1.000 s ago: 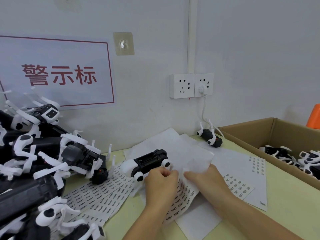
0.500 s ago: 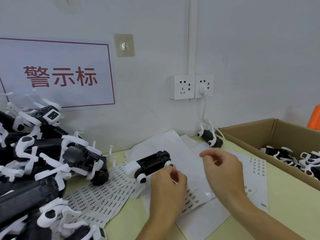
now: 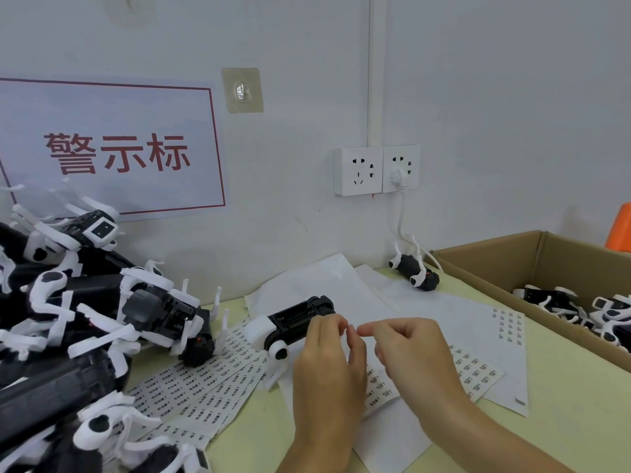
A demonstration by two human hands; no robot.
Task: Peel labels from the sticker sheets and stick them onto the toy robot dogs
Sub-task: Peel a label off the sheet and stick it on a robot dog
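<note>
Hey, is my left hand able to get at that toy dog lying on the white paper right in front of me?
Probably yes. The left hand is right beside the toy dog, its fingertips close to the near end, and nothing lies between them. The right hand is off to the other side.

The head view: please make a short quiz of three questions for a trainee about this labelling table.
1. True or false: the toy dog near the hands lies on white paper.
2. What stands at the right edge of the table? A) cardboard box B) metal tray C) basket
3. Fill in: the pile of toy dogs lies to the ____ of the hands.

Key: 1 true; 2 A; 3 left. The left hand and right hand meet fingertip to fingertip above the sticker sheets.
</note>
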